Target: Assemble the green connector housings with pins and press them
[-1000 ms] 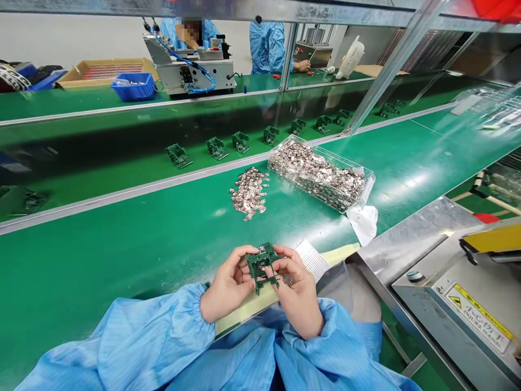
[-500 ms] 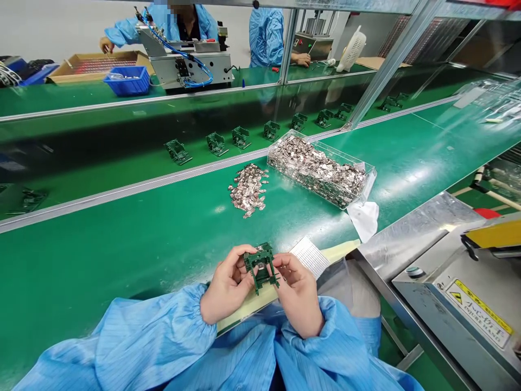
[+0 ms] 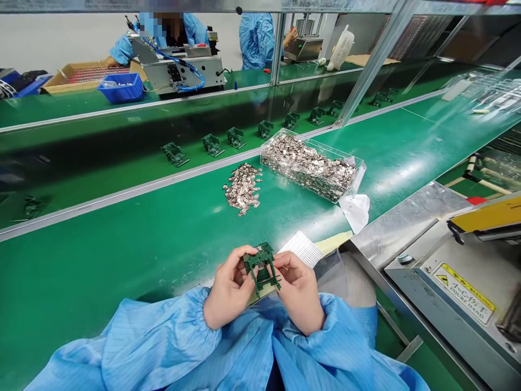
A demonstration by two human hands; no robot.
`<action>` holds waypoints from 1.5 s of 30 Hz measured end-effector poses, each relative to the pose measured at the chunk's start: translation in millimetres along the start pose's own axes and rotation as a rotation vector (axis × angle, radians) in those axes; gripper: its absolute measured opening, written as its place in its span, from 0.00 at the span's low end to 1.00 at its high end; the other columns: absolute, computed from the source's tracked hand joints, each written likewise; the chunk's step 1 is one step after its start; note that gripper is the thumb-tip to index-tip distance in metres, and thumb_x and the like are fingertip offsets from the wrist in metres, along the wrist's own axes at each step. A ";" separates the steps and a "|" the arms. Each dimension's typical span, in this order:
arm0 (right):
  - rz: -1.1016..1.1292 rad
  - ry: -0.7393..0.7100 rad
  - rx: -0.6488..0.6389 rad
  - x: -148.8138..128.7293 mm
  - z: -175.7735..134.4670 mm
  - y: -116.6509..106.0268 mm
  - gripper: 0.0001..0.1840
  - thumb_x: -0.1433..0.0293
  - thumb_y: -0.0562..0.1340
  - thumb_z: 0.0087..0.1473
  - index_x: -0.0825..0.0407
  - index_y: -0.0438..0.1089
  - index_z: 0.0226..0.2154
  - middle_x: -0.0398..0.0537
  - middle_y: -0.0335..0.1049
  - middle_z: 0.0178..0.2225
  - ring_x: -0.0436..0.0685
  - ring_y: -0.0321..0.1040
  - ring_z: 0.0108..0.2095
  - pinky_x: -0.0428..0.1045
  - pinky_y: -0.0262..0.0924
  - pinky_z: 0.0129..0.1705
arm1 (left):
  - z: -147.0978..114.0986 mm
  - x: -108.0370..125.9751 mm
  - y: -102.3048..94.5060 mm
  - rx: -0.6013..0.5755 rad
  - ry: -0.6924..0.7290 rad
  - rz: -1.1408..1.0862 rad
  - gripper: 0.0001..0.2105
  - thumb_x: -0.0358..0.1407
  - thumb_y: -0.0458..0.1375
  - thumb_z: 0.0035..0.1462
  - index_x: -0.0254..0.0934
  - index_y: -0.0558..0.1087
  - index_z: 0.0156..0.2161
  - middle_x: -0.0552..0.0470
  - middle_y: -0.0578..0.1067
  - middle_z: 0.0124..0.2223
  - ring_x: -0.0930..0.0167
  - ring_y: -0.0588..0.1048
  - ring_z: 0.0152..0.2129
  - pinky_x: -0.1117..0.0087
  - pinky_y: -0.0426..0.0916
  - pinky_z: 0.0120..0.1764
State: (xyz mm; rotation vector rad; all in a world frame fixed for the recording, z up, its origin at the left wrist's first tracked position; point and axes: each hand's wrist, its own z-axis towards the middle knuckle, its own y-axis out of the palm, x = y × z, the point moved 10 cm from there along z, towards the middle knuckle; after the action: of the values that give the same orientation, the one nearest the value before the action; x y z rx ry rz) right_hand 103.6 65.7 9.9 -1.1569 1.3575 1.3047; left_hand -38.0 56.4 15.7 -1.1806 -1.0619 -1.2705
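Note:
Between my hands is a green plastic frame (image 3: 264,262) with thin legs and a small metal piece near its middle. My left hand (image 3: 232,288) grips its left side between thumb and fingers. On the right side, my right hand (image 3: 298,288) pinches the frame; whether a small part is also between those fingertips I cannot tell. Beyond the hands, a loose pile of small metal plates (image 3: 243,188) lies on the green work surface (image 3: 154,233). A clear plastic box (image 3: 355,183) full of similar metal plates stands to the right of the pile.
Several green frames (image 3: 211,144) stand in a row on the belt behind a metal rail (image 3: 134,190). A white ribbed pad (image 3: 302,248) lies right of my hands. A grey machine (image 3: 439,288) with a warning label is at the right. Co-workers in blue (image 3: 256,41) sit opposite.
My view has shifted slightly, so the scene sits a little further left. Both hands keep the green frame in nearly the same pose. Across the bench, a co-worker's hand has risen to the press.

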 end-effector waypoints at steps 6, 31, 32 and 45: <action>-0.019 -0.044 0.072 -6.1 -9.9 -10.9 0.12 0.64 0.70 0.47 0.52 0.68 0.23 0.44 0.67 0.26 0.53 0.65 0.27 0.47 0.63 0.29 | -6.5 3.0 10.1 0.001 0.018 0.099 0.11 0.37 0.56 0.61 0.39 0.68 0.48 0.53 0.72 0.32 0.75 0.69 0.23 0.77 0.65 0.26; -0.296 -0.087 0.250 59.5 -17.6 -94.3 0.27 0.48 0.55 0.57 0.49 0.63 0.18 0.42 0.61 0.19 0.53 0.59 0.23 0.49 0.55 0.27 | 73.9 -15.3 120.3 -0.299 0.045 -0.090 0.19 0.42 0.60 0.57 0.37 0.61 0.49 0.52 0.70 0.36 0.73 0.70 0.32 0.74 0.67 0.35; -0.319 -0.097 0.241 60.2 -18.3 -94.3 0.27 0.48 0.54 0.57 0.49 0.64 0.18 0.43 0.61 0.20 0.53 0.60 0.24 0.49 0.56 0.28 | 74.4 -14.8 120.1 -0.296 0.044 -0.094 0.19 0.42 0.60 0.57 0.37 0.61 0.49 0.52 0.70 0.36 0.73 0.70 0.32 0.74 0.67 0.34; -0.620 -0.006 0.050 27.6 -20.9 -120.1 0.10 0.61 0.64 0.53 0.47 0.77 0.25 0.44 0.76 0.24 0.57 0.69 0.23 0.49 0.59 0.26 | 67.7 -18.2 119.2 -0.334 0.023 -0.127 0.17 0.43 0.56 0.61 0.38 0.63 0.52 0.52 0.69 0.35 0.73 0.68 0.28 0.74 0.66 0.31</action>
State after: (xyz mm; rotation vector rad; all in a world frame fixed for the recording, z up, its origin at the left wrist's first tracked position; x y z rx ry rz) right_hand 217.7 43.0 -35.6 -1.3903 0.9063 0.8180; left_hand 84.0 119.5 -0.1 -1.3589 -0.9425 -1.6019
